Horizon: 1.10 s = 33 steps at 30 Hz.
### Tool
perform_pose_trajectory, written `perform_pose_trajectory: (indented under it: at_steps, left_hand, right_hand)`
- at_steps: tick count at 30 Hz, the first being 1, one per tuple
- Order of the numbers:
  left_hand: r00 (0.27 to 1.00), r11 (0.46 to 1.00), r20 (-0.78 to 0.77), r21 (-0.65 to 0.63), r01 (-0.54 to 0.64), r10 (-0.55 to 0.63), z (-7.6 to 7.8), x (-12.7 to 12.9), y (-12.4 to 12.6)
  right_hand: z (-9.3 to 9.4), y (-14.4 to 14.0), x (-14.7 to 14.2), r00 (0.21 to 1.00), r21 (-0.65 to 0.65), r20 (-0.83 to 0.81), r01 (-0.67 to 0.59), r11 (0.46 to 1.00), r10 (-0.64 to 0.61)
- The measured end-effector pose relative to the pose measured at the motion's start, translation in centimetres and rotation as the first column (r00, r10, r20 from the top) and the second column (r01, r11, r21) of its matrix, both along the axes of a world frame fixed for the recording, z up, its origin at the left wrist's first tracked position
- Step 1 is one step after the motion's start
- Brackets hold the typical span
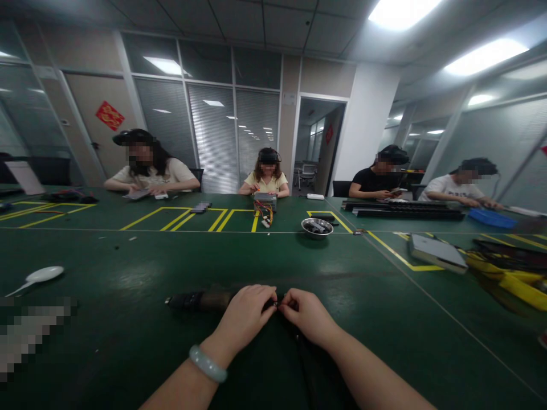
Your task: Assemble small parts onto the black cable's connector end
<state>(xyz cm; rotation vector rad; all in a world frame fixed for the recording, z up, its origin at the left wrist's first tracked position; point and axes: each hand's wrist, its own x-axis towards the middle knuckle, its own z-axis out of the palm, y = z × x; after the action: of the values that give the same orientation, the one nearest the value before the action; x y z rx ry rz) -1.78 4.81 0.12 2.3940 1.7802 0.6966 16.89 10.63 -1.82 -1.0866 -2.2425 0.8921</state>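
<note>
Green-matted desk (pixel 128 319), marked with yellow lines. Lying on it: white spoon (pixel 40 276) at left, metal bowl (pixel 317 227) beyond centre, grey flat case (pixel 436 251) at right, yellow cables (pixel 513 279) beside it, long dark object (pixel 194 300) near front edge

Light came from bright ceiling panels (pixel 401 11) at the upper right, blown out to plain white, and a dimmer panel (pixel 164 65) showed behind the glass wall. The room was evenly but moderately lit, and the green table (pixel 128 341) looked dark, with a soft pale sheen near its middle. Shadows under the hands (pixel 277 310) were faint and diffuse. The wide lens bent walls and ceiling lines at the edges. Fine detail was soft, and faces and one lower-left patch (pixel 29 333) were pixelated.
</note>
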Motion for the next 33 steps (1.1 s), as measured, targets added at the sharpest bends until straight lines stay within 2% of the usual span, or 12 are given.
perform_pose_trajectory:
  at_steps: [3, 9, 26, 33]
  left_hand:
    - [0.999, 0.999, 0.029, 0.014, 0.041, -0.041, -0.5, -0.4, 0.1]
    - [0.998, 0.999, 0.050, 0.026, 0.037, -0.038, -1.2, -0.7, 0.7]
    - [0.999, 0.998, 0.039, 0.048, 0.030, -0.032, -0.9, -0.4, 0.4]
    - [0.997, 0.993, 0.050, 0.104, 0.047, -0.052, -0.8, -0.4, 0.1]
  right_hand:
    - [0.0, -0.1, 0.1, 1.000, -0.016, -0.002, -0.005, 1.000, 0.005]
    - [-0.4, 0.0, 0.1, 1.000, -0.021, -0.009, -0.016, 1.000, 0.016]
    - [-0.3, -0.1, 0.3, 0.999, -0.058, -0.030, -0.029, 0.998, 0.028]
    - [-0.4, -0.1, 0.2, 0.999, -0.056, -0.042, -0.034, 0.998, 0.032]
